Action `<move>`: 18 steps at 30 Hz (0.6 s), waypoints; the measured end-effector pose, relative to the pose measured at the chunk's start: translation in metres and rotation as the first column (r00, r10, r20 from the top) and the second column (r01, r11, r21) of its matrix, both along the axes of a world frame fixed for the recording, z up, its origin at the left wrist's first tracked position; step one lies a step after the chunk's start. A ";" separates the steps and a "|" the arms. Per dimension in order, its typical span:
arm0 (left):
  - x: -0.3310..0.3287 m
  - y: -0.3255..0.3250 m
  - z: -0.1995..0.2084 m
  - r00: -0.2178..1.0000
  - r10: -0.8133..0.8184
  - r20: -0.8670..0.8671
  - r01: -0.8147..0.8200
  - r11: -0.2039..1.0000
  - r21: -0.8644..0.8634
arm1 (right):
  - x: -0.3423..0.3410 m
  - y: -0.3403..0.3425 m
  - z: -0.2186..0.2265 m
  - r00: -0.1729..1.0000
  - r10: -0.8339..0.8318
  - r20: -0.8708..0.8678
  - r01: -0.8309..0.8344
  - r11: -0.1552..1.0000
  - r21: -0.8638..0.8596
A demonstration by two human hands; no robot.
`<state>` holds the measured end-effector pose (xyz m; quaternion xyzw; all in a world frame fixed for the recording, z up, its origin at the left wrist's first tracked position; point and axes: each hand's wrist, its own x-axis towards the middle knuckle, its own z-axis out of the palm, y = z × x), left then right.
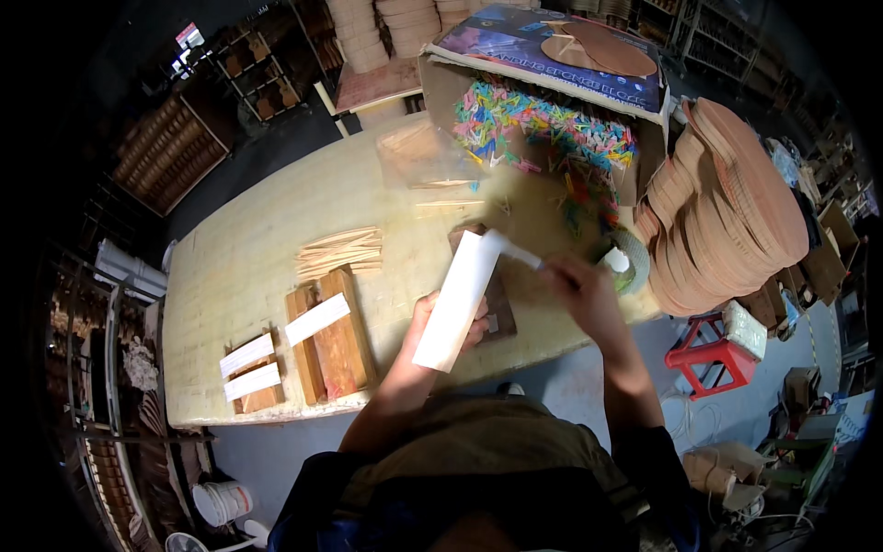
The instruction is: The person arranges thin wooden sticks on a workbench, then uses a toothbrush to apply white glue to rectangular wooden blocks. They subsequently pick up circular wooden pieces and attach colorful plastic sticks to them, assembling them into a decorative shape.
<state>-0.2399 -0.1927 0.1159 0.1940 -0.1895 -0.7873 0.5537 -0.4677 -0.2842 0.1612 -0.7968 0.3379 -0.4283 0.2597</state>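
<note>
My left hand (pixel 422 317) is closed around a pale, flat wooden strip (pixel 455 308), held tilted up off the table. Its far end meets a slim whitish brush-like tool (pixel 517 254), blurred by motion. My right hand (pixel 586 287) grips that tool by its other end. Beneath the strip's far end lies a dark wooden block (pixel 498 308), partly hidden. Just beyond my right hand stands a round tub (pixel 635 257) with white stuff inside. To the left, a pale strip (pixel 317 319) rests across brown wooden blocks (pixel 353 357), and two more lie on a smaller block (pixel 260 399).
Thin wooden sticks (pixel 338 252) lie piled on the pale table (pixel 221 294). A carton (pixel 651 103) of colourful small clips (pixel 515 115) stands at the back. Stacked curved brown wooden pieces (pixel 736 212) flank the right edge. A red stool (pixel 708 359) sits on the floor.
</note>
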 end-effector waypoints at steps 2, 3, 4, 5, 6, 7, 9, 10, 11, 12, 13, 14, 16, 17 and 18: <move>-0.001 0.000 0.002 1.000 0.007 -0.015 -0.007 1.000 0.024 | 0.003 0.008 0.010 0.979 0.188 -0.076 -0.182 0.981 0.073; -0.005 0.001 0.006 1.000 0.019 -0.009 -0.019 0.999 0.034 | 0.002 0.012 0.012 0.955 0.274 -0.112 -0.261 0.958 0.119; -0.008 0.001 0.008 0.999 0.032 -0.002 -0.032 0.999 0.044 | 0.001 0.008 0.009 0.986 0.137 -0.096 -0.118 0.976 0.184; -0.008 0.002 0.004 1.000 0.015 -0.007 -0.015 0.999 0.031 | 0.000 0.000 0.004 0.996 -0.004 -0.089 0.026 0.968 0.249; -0.006 0.000 -0.001 1.000 0.004 -0.010 -0.004 1.000 0.008 | 0.000 -0.007 0.003 0.986 -0.140 -0.087 0.160 0.939 0.305; -0.003 -0.001 -0.005 1.000 -0.006 -0.012 0.006 1.000 -0.014 | -0.002 -0.006 0.003 0.995 -0.073 -0.068 0.087 0.969 0.232; 0.004 -0.002 -0.014 0.998 0.030 0.055 -0.030 1.000 0.001 | -0.005 0.005 -0.001 0.997 0.068 -0.043 -0.064 0.994 0.087; 0.006 -0.001 -0.018 0.995 0.048 0.089 -0.049 0.999 0.013 | -0.003 0.012 -0.002 0.982 0.183 -0.051 -0.179 0.982 0.066; 0.007 0.000 -0.020 0.995 0.090 0.043 -0.090 0.996 0.008 | 0.003 0.021 -0.001 0.953 0.296 -0.061 -0.293 0.955 0.045; 0.005 -0.002 -0.019 0.992 0.128 -0.007 -0.128 0.992 0.001 | 0.006 0.025 0.002 0.913 0.401 -0.077 -0.400 0.916 0.023; 0.003 -0.004 -0.016 0.984 0.166 -0.057 -0.167 0.986 -0.004 | 0.004 0.025 -0.001 0.950 0.307 -0.061 -0.301 0.950 0.089; 0.001 -0.004 -0.012 0.978 0.152 -0.141 -0.131 0.981 0.146 | 0.001 0.022 -0.008 0.977 0.208 -0.051 -0.198 0.968 0.156; 0.001 -0.005 -0.014 0.975 0.080 -0.207 -0.057 0.992 0.115 | -0.004 0.005 -0.026 0.989 -0.099 -0.108 0.126 0.950 0.285; 0.000 -0.005 -0.014 0.970 0.040 -0.239 -0.018 0.995 0.097 | -0.009 0.002 -0.029 0.991 -0.115 -0.073 0.128 0.968 0.215; 0.001 -0.005 -0.014 0.983 0.043 -0.178 -0.029 0.997 0.077 | -0.010 0.000 -0.026 0.991 -0.127 -0.035 0.131 0.981 0.140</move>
